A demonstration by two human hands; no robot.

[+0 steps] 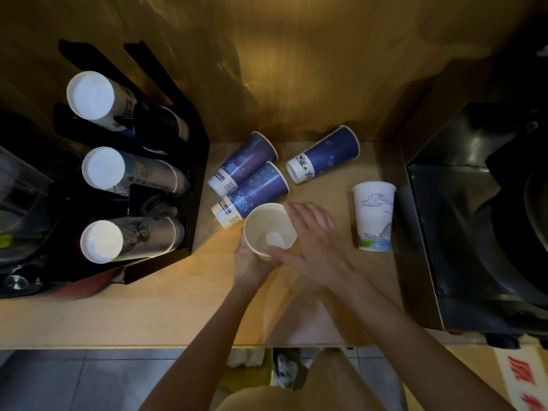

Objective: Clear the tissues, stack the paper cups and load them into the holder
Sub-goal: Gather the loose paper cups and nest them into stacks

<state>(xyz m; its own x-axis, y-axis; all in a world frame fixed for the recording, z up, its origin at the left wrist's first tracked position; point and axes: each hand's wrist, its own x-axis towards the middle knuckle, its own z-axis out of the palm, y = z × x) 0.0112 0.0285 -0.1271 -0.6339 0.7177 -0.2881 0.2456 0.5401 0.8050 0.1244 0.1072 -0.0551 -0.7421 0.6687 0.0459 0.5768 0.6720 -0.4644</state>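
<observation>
An upright paper cup (268,225), white inside, stands in the middle of the wooden counter (166,310). My left hand (252,262) grips its base and my right hand (314,238) holds its right side and rim. Behind it lie three blue paper cups on their sides: one (243,163), a second (252,194) touching the first, and a third (324,154) further right. A white printed cup (374,216) stands upside down at the right. The black cup holder (166,137) at the left carries three stacks of cups (102,167). No tissues show on the counter.
A dark steel machine (474,221) fills the right side. The wooden wall (296,69) closes the back. Below the counter's front edge is a bin (252,369) with crumpled paper. Dark items (17,280) sit left of the holder.
</observation>
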